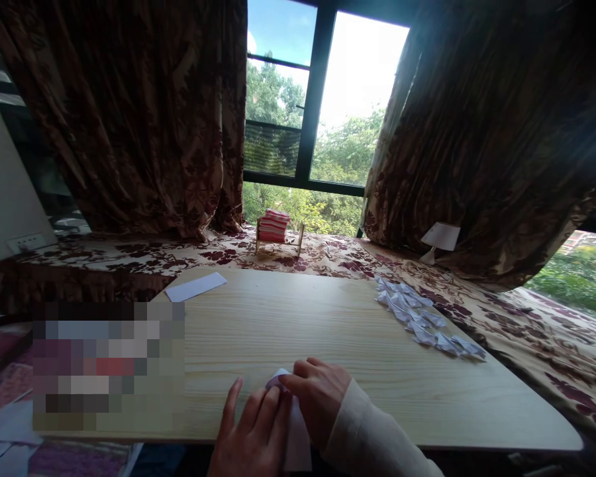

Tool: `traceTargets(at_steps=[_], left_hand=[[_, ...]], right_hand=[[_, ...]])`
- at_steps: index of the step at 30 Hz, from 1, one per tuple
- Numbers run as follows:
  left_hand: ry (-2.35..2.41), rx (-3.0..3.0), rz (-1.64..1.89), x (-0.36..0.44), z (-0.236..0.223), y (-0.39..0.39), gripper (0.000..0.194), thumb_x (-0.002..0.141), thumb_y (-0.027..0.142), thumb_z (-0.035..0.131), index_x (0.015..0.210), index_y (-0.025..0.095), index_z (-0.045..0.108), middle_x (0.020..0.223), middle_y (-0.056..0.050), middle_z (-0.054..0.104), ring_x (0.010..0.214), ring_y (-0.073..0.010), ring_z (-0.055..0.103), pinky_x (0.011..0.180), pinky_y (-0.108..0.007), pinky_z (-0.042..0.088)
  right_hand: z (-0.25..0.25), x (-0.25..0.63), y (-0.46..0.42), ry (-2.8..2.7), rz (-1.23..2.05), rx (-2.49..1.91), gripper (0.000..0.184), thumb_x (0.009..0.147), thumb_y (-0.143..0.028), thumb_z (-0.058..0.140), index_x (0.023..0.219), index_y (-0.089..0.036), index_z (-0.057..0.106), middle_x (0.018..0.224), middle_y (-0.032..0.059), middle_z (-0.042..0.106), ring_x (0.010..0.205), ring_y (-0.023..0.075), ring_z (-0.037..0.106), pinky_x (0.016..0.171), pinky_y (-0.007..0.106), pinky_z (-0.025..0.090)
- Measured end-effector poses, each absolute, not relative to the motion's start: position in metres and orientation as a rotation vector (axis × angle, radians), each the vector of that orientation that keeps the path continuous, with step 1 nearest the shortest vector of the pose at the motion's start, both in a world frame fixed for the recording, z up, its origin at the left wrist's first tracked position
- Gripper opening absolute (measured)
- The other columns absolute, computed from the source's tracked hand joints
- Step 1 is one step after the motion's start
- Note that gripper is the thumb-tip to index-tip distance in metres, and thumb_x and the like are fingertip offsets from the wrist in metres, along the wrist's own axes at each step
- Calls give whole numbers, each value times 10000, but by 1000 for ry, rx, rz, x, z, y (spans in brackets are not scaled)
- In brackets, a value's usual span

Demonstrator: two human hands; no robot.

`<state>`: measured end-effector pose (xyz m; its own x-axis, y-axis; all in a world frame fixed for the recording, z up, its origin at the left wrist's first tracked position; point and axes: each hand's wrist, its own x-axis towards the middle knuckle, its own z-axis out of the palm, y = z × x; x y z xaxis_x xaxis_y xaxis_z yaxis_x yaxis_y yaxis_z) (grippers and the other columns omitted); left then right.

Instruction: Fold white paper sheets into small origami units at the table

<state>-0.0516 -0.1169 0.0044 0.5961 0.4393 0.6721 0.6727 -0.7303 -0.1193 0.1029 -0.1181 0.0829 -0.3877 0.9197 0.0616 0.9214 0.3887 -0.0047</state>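
Observation:
A strip of white paper (298,445) lies near the front edge of the table, its far end folded over. My left hand (255,427) rests on the paper, fingers stretched forward and the index finger near the fold. At that folded end, my right hand (322,392) has its fingers curled in, with thumb and fingertips pinching the paper. Part of the strip is hidden beneath both hands. To the far right, several folded white paper pieces (410,311) lie in a loose pile.
The light wooden table (278,318) carries a flat white paper stack (196,287) at its far left corner. A blurred-out patch (108,366) covers the left side. Beyond, a floral-covered ledge (332,255) holds a small rack with striped cloths (274,225) and a lamp (441,236).

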Motion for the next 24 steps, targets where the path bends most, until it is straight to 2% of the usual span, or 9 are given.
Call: traceTargets(at_steps=[5,10,24], left_hand=[[-922,-2452,-901,-50,2,-117,463,735,466,550,1091,172,567,1043,-73,635,1004,-218,494,1057,-471,57],[-915,-2451,-890,-50,5,-117,479,737,481,539,1098,167,560,1058,-72,630,1017,-216,487,1059,-461,57],[-893,-2458,-890,-52,4,-118,488,764,474,498,1144,170,539,1135,-73,599,1055,-212,462,1050,-446,92]], right_hand=[[86,108,-124,-2557,-39,-1651,222,793,-226,481,951,-319,607,790,6,604,736,165,561,503,234,341],[84,108,-125,-2480,34,-1600,202,780,-179,491,886,-266,639,881,9,608,768,143,575,549,216,370],[83,108,-124,-2505,57,-1612,177,755,-150,478,821,-226,624,831,15,607,743,152,586,548,226,380]])
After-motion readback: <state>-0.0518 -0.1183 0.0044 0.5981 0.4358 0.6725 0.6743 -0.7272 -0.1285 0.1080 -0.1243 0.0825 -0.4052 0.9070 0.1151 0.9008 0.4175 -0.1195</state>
